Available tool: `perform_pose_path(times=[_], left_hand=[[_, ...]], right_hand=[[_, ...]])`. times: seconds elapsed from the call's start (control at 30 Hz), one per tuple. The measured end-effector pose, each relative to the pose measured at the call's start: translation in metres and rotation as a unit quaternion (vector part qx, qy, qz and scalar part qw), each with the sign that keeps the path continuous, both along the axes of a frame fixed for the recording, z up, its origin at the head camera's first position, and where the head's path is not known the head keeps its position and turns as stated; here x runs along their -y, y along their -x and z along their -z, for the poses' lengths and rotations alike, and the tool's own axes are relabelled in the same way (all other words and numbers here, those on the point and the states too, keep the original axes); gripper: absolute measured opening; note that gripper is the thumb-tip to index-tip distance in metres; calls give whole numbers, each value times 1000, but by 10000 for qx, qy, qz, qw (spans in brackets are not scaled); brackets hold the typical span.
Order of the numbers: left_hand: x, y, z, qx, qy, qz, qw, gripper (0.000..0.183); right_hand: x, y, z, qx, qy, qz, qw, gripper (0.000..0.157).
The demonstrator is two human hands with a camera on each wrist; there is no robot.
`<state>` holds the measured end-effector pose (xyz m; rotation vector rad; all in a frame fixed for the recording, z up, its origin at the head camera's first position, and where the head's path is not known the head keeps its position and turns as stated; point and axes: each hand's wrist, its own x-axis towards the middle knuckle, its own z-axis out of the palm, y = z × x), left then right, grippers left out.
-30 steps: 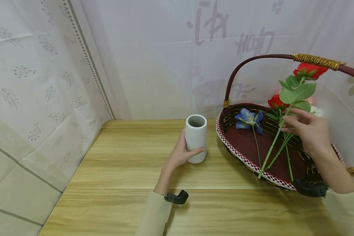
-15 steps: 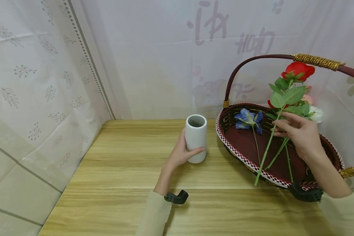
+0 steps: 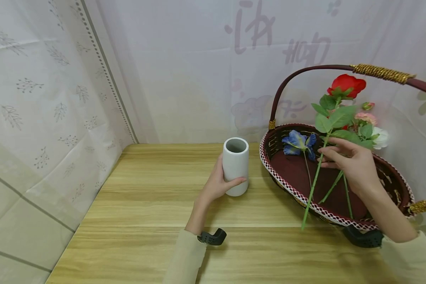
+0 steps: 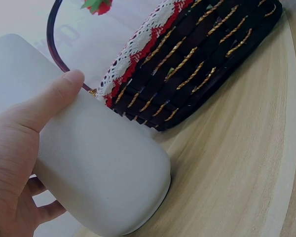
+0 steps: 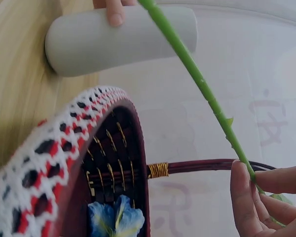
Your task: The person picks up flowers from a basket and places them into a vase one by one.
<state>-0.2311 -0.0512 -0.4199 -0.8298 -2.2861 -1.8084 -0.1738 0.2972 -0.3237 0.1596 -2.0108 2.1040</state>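
A plain white vase (image 3: 236, 167) stands upright on the wooden table. My left hand (image 3: 220, 182) grips it from the left, thumb across its front, as the left wrist view also shows. Over the basket my right hand (image 3: 356, 161) pinches the green stem of a red rose (image 3: 347, 86) between thumb and fingers. The rose's head points up and away; its bare stem (image 5: 202, 81) slants down past the basket's near rim. Inside the dark red basket (image 3: 340, 219) lie a blue flower (image 3: 298, 142) and, partly hidden behind my right hand, a white flower (image 3: 380, 138) and a pink flower (image 3: 366, 117).
The basket's tall arched handle (image 3: 312, 68), wrapped in gold cord, rises over the flowers. White lace trims the basket's rim. A pale printed cloth (image 3: 184, 71) hangs behind the table (image 3: 145, 205), and another patterned cloth (image 3: 56, 106) hangs at the left.
My right hand has moved left with the red rose, drawing it away from the other flowers; its stem end now reaches past the basket rim. My left hand and the vase have stayed put.
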Motion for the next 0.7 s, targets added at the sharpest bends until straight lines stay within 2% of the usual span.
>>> perform_pose_path(times=[0.53,0.7], left_hand=[[0,2,2,-8,-44,60,10000,99],[0,3,3,-54,-74,89,9999,98]], right_hand=[[29,-4,5,178,-550,-474,9972,38],[37,-3,7,163,-1125,-517,9922,40]])
